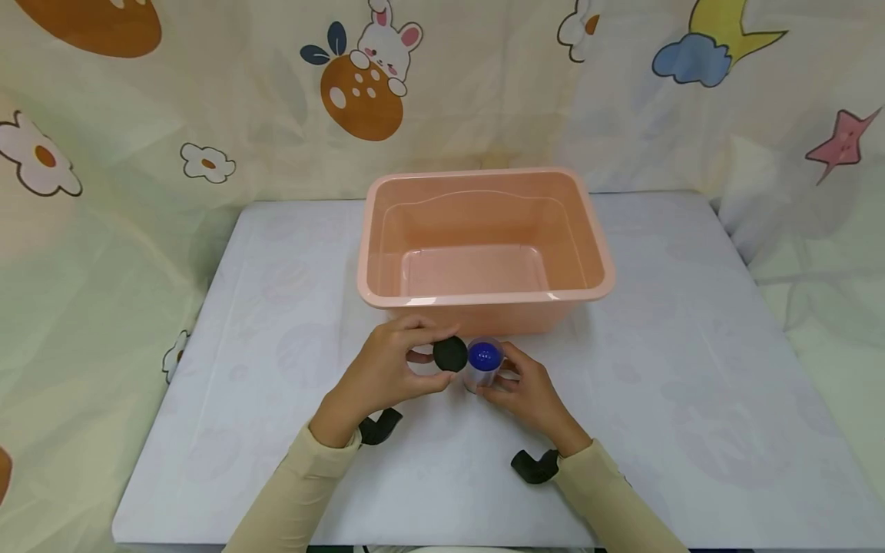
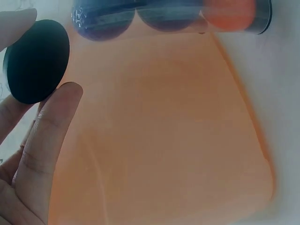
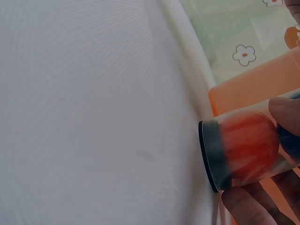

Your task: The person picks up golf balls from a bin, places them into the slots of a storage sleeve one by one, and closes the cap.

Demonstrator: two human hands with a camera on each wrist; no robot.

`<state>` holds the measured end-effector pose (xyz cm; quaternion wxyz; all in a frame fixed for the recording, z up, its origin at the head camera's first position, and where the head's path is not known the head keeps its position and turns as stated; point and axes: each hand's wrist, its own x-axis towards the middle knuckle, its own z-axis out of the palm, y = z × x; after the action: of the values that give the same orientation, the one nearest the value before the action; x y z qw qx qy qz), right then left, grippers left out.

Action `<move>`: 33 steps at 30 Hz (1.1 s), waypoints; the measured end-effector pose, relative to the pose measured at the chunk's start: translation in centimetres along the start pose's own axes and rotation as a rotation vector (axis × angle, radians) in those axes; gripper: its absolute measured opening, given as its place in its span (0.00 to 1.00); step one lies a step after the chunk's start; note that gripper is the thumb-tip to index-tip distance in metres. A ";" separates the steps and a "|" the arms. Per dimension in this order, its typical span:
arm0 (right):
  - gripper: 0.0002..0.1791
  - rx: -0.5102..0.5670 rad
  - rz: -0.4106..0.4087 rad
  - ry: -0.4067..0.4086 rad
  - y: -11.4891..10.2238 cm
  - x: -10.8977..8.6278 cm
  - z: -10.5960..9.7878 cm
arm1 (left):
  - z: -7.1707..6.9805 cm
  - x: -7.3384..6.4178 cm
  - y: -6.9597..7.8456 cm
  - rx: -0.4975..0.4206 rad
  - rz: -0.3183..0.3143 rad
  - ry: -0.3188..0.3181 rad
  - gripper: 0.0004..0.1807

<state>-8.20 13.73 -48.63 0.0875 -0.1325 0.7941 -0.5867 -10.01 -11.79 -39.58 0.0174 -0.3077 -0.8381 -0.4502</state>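
Note:
My left hand [image 1: 387,365] pinches a round, dark lid [image 1: 450,354] by its edges between thumb and fingers. Beside it, my right hand [image 1: 528,392] grips a clear plastic tube [image 1: 473,380], its upper end facing the head camera and showing a blue ball [image 1: 485,356]. Side on in the left wrist view, the tube [image 2: 201,23] holds two bluish balls and an orange-red ball [image 2: 229,13] in a row. A dark cap [image 3: 213,154] covers the tube's lower end in the right wrist view. The lid is next to the tube's uncapped end; whether they touch I cannot tell.
Just beyond both hands stands a peach-coloured rectangular plastic tub [image 1: 484,300] with nothing seen inside. It rests on a table with a white cover [image 1: 691,369]. Patterned cloth [image 1: 484,100] hangs behind and along the sides.

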 end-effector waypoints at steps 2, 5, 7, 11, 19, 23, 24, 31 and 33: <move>0.37 0.000 0.002 -0.003 -0.1 0.0 0.0 | 0.0 0.1 0.1 0.008 0.014 -0.005 0.31; 0.37 0.001 -0.005 -0.003 -0.1 0.0 0.0 | 0.1 0.3 0.3 0.037 0.044 -0.015 0.33; 0.36 -0.001 -0.009 0.001 0.0 0.0 0.0 | 0.2 0.5 0.4 0.071 0.077 -0.020 0.34; 0.35 -0.012 -0.017 0.008 0.0 0.0 0.0 | 0.4 0.9 0.4 0.138 0.153 -0.026 0.36; 0.33 -0.002 -0.025 0.009 0.1 0.1 0.0 | 0.7 1.3 0.5 0.118 0.205 -0.086 0.38; 0.32 0.000 -0.020 0.010 0.1 0.0 0.0 | 0.6 1.6 0.6 0.162 0.238 -0.105 0.39; 0.32 0.001 -0.017 0.009 0.1 0.0 0.0 | 0.6 1.7 0.7 0.152 0.236 -0.113 0.39; 0.32 0.019 0.005 0.004 0.1 0.0 0.0 | 0.8 2.0 1.1 0.027 0.146 -0.154 0.30; 0.32 0.025 0.005 0.003 0.2 0.0 -0.1 | 1.0 2.0 1.1 0.031 0.156 -0.141 0.28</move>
<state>-8.29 13.84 -48.80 0.0898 -0.1285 0.7870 -0.5967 -10.81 -9.54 -38.74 -0.0018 -0.4027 -0.8175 -0.4118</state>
